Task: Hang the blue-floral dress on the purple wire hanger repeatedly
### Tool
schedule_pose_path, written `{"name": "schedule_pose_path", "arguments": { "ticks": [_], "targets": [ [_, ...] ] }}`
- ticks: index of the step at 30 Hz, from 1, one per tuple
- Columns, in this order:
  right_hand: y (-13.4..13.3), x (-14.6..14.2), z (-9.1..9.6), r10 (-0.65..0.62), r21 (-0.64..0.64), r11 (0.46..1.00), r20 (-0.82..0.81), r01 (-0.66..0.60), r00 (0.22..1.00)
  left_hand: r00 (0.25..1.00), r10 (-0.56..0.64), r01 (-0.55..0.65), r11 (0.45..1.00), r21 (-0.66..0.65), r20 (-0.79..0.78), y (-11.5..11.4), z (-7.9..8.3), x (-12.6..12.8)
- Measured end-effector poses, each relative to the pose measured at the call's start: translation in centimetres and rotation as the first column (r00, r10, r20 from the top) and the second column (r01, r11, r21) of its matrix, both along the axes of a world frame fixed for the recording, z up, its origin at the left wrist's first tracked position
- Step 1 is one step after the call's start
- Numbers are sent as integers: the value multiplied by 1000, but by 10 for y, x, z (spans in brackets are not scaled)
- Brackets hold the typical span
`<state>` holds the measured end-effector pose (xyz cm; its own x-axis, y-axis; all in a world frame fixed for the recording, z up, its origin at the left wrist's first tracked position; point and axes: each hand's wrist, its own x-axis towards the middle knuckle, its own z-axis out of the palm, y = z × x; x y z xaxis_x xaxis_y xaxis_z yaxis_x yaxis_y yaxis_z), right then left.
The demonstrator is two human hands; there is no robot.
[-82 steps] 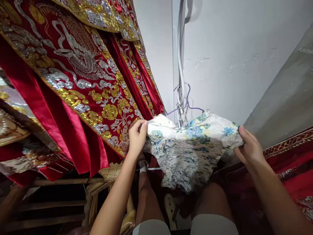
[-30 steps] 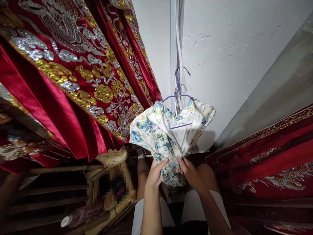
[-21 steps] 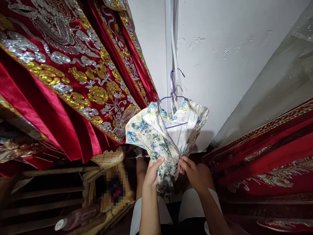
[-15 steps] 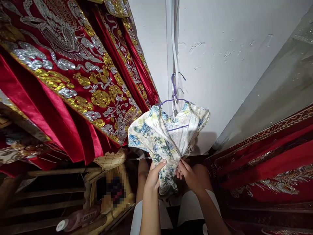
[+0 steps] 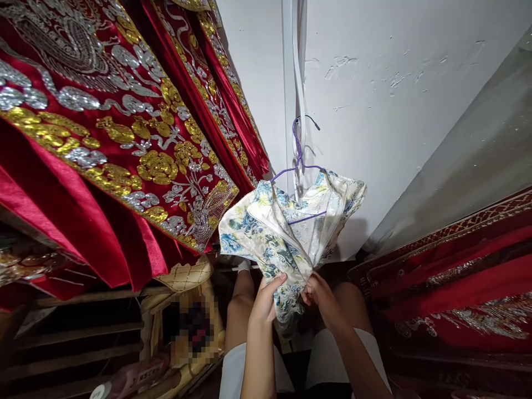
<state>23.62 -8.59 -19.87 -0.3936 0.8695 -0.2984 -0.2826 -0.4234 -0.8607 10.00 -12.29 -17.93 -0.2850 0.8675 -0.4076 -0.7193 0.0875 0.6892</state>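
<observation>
A short-sleeved floral garment, white with blue, yellow and green flowers, hangs on a purple wire hanger in front of the white wall. Its collar gapes, showing a pale lining and the hanger's lower bar. My left hand grips the lower left part of the garment, thumb on top and the other fingers hidden behind the cloth. At the bottom of the neckline, my right hand pinches the front edge with its fingers closed. Below both hands the hem bunches up in folds.
Red cloth with gold and silver sequins hangs at the left. A wooden slatted seat and a bottle with a pale cap are at the lower left. More red embroidered fabric lies at the right. White strips run down the wall.
The garment and hanger appear slightly further right and tilted a little more as the view shifts. Both hands keep their hold on the cloth.
</observation>
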Motion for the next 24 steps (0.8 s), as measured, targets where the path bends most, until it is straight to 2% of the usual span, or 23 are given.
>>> {"name": "schedule_pose_path", "arguments": {
  "ticks": [3, 12, 14, 16, 17, 18, 20, 21, 22, 23, 24],
  "targets": [
    [-1, 3, 4, 29, 12, 999, 37, -29, 999, 1000, -18, 19, 1000, -10, 16, 2, 0, 0],
    [-3, 2, 10, 7, 63, 998, 152, -17, 988, 998, -40, 39, 999, 33, 52, 1, 2, 5],
    [-2, 4, 9, -1, 79, 997, 158, -12, 987, 1000, 4, -4, 999, 35, 3, 2, -1, 2],
    [0, 7, 8, -29, 103, 995, 154, 13, 988, 982, 136, -130, 990, 58, -134, 5, -8, -6],
    [1, 9, 8, -52, 121, 992, 159, 33, 986, 941, 247, -234, 969, 85, -233, 7, -13, -11],
    [3, 10, 8, -72, 143, 989, 172, 48, 982, 863, 377, -355, 926, 130, -337, 8, -18, -15],
    [4, 12, 8, -93, 191, 980, 215, 52, 972, 616, 600, -562, 789, 249, -511, 9, -31, -18],
    [5, 12, 9, -88, 210, 977, 238, 37, 967, 503, 650, -609, 734, 300, -569, 8, -37, -16],
    [5, 11, 9, -68, 224, 974, 259, 8, 963, 442, 653, -605, 723, 333, -615, 8, -42, -12],
    [5, 8, 10, -34, 232, 972, 279, -33, 960, 441, 610, -544, 765, 345, -658, 7, -47, -6],
    [5, 6, 10, 6, 236, 968, 298, -79, 955, 483, 526, -431, 839, 333, -700, 6, -50, 1]
  ]
}}
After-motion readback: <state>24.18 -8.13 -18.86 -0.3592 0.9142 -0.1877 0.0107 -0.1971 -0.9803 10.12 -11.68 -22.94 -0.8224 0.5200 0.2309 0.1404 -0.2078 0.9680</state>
